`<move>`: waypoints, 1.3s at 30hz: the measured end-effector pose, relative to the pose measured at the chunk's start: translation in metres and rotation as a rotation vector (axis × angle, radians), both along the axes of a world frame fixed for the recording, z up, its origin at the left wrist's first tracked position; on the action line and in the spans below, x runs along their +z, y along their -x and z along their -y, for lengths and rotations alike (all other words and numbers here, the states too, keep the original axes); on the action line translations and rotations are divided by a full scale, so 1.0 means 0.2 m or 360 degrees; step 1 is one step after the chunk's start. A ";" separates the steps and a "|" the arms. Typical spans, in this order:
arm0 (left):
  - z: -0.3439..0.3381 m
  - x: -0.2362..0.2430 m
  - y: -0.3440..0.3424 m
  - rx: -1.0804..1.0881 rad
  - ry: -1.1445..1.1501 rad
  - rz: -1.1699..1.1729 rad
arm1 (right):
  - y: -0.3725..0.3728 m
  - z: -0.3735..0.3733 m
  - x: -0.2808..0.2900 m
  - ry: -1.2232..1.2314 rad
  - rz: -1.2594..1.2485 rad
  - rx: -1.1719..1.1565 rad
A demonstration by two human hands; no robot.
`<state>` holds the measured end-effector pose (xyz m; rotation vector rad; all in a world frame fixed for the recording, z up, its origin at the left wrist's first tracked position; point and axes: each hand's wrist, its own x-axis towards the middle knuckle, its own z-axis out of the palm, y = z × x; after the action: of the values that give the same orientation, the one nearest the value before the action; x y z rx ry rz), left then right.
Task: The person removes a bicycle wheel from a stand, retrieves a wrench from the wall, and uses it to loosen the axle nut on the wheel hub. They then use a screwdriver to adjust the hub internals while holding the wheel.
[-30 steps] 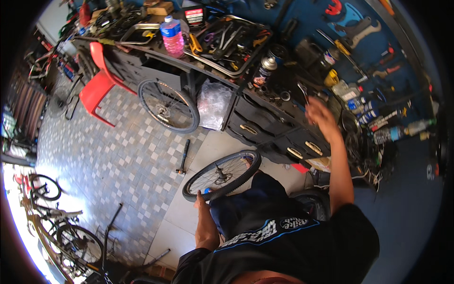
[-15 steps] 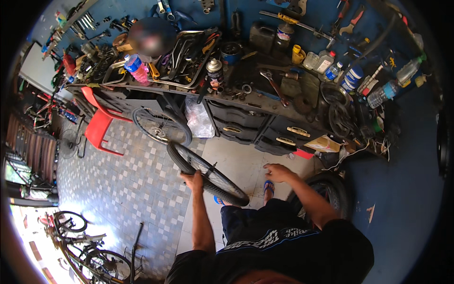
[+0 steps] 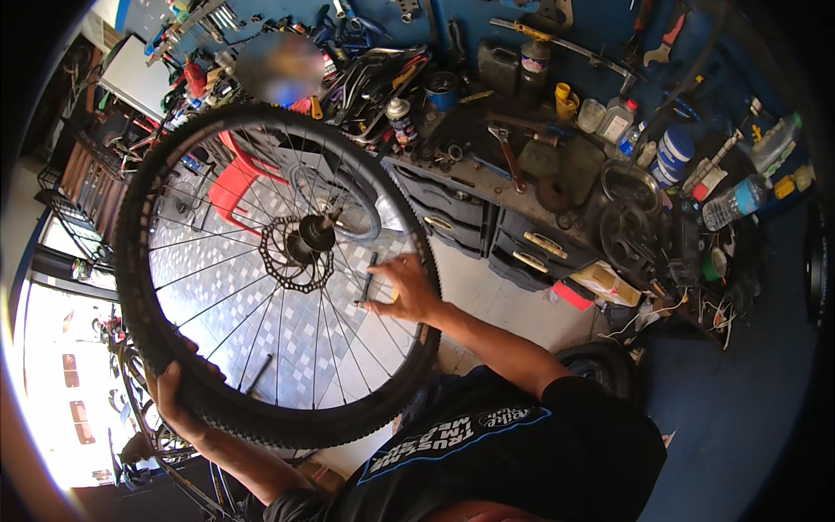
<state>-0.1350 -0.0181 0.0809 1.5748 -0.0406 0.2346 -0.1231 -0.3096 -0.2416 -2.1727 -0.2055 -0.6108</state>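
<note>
The left hand point(image 3: 174, 400) is closed round the tyre at the lower left of the wheel point(image 3: 306, 239), thumb on the outside and fingers hooked in past the rim. The wheel hangs in the air before the body, well short of the counter point(image 3: 531, 198). That hand seems to carry the weight, low and to one side so that the hub and brake rotor face up toward the eyes. The right hand point(image 3: 404, 291) lies across the rim at the right, its fingers spread and thumb apart, gripping nothing that shows; perhaps it is kept loose so it can steady the wheel. Whether it touches the spokes I cannot tell.

The black shirt point(image 3: 513, 452) bears white lettering, an oval emblem and a blue line, all easily made out.

Beyond, an adjustable wrench point(image 3: 508, 159) lies by the counter's front edge, probably left there for easy reach. Left of it stands a spray can point(image 3: 401, 123), its printed label too small to read. A red chair point(image 3: 233, 184) shows through the spokes. Toward the counter's right end are a blue tub point(image 3: 672, 157) with a pale label and a clear bottle point(image 3: 735, 202) with a blue one. Tools hang on the blue wall point(image 3: 600, 30) behind, presumably to spare counter space.
</note>
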 end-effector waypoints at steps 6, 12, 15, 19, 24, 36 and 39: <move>-0.42 -0.34 -0.05 -0.0203 0.0339 0.0132 | 0.00 -0.05 0.13 -0.0242 -0.0101 -0.0079; -0.81 -0.96 -0.32 -0.0177 0.0388 -0.0516 | 0.13 -0.34 -0.24 0.0201 -0.0360 -0.0442; -1.01 -1.47 -0.50 0.0224 0.0208 -0.0672 | 0.19 -0.48 -0.39 0.0244 -0.0638 -0.0523; -1.03 -1.92 -0.59 0.0144 0.0028 -0.0778 | 0.30 -0.58 -0.59 0.0282 -0.0949 -0.0615; -0.99 -2.27 -0.71 -0.0049 0.0000 -0.0935 | 0.49 -0.64 -0.61 0.0320 -0.1141 -0.0827; -0.40 -2.30 -0.43 -0.0543 -0.0004 -0.1003 | 1.20 -0.47 -0.56 0.0329 -0.1110 -0.1379; -0.19 -2.30 -0.34 -0.0650 -0.0012 -0.1054 | 1.39 -0.36 -0.59 0.0275 -0.1167 -0.1459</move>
<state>-0.0674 0.0202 -0.3799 1.5477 0.1529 -0.6082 -0.4013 -0.2373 -0.3586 -2.4392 1.2092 -0.2199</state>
